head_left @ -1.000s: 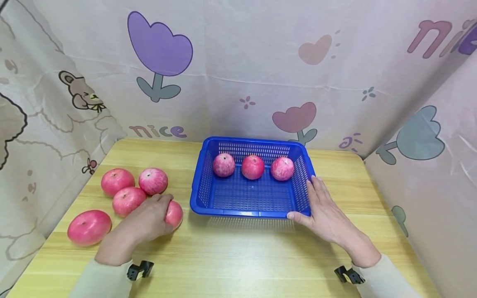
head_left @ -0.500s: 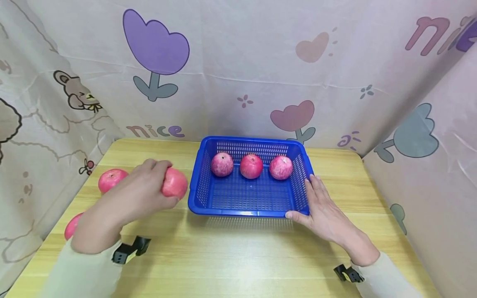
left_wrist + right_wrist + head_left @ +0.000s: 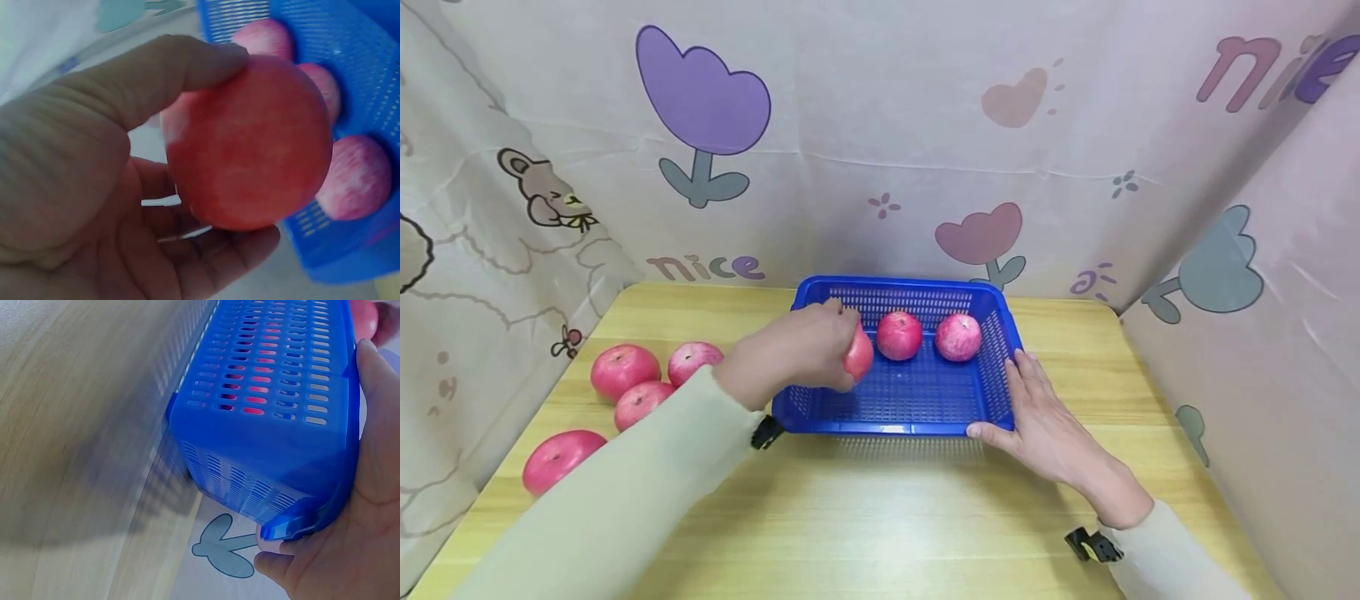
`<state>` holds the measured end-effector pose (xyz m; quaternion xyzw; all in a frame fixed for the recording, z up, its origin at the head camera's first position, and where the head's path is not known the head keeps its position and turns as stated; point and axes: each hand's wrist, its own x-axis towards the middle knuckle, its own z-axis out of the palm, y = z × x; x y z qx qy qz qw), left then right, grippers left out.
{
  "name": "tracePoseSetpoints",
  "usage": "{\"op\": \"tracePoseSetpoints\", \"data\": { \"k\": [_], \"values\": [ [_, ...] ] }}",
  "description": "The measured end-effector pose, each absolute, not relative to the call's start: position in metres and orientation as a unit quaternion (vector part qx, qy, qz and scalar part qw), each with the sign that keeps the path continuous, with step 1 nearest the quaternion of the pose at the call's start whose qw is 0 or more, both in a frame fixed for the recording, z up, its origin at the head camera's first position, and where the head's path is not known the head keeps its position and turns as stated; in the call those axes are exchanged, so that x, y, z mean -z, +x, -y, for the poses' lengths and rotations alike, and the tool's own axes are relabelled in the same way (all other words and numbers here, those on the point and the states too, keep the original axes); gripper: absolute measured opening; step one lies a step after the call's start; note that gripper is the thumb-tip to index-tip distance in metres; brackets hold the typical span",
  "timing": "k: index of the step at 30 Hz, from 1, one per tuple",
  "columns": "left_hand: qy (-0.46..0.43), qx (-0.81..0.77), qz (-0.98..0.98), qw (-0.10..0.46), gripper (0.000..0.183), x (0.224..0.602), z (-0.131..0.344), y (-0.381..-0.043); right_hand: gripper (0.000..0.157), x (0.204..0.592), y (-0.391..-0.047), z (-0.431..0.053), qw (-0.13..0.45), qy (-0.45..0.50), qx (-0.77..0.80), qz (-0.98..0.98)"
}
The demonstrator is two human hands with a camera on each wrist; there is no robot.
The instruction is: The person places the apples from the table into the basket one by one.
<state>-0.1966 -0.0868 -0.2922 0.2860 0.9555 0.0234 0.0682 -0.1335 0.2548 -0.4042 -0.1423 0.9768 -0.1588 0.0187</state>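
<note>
My left hand [image 3: 811, 343] holds a red apple [image 3: 859, 355] over the left part of a blue plastic basket [image 3: 895, 429]. In the left wrist view the thumb lies along one side of this apple [image 3: 250, 147] and the fingers curl under the other. Two apples in the basket show in the head view, a red one [image 3: 899, 336] and a streaky pink one [image 3: 958, 337]. A third, hidden there by my hand, appears as a pink apple [image 3: 357, 177] in the left wrist view. My right hand [image 3: 1051, 427] rests at the basket's front right corner, fingers straight along the rim.
Several apples lie on the wooden table [image 3: 880, 517] at the left, among them a large red apple [image 3: 561, 460] and a streaky apple [image 3: 692, 360]. My left sleeve [image 3: 617, 492] passes in front of them. A printed curtain [image 3: 865, 108] hangs behind.
My left hand has lifted the apple from the table at the left and carried it right, over the basket. The right hand has stayed at the basket's corner.
</note>
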Motion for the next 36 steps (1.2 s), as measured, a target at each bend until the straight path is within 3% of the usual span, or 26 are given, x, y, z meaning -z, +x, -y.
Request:
{"op": "tracePoseSetpoints", "data": {
  "k": [4,8,19,28,36],
  "values": [
    [0.291,0.004,-0.950,0.110,0.082,0.302,0.067,-0.217,0.121,0.404,-0.134,-0.254,0.017,-0.141,0.157,-0.977],
    [0.285,0.019,-0.949,0.134,0.078,0.316,0.049,-0.231,0.121,0.404,-0.134,-0.254,0.017,-0.139,0.154,-0.978],
    [0.266,0.058,-0.950,0.152,0.060,0.342,0.030,-0.244,0.121,0.404,-0.134,-0.254,0.019,-0.138,0.157,-0.978],
    [0.258,0.065,-0.951,0.154,0.032,0.349,0.027,-0.247,0.122,0.405,-0.135,-0.253,0.019,-0.139,0.159,-0.977],
    [0.285,0.100,-0.940,0.156,0.057,0.356,0.025,-0.247,0.122,0.404,-0.135,-0.253,0.023,-0.135,0.159,-0.978]
  ]
}}
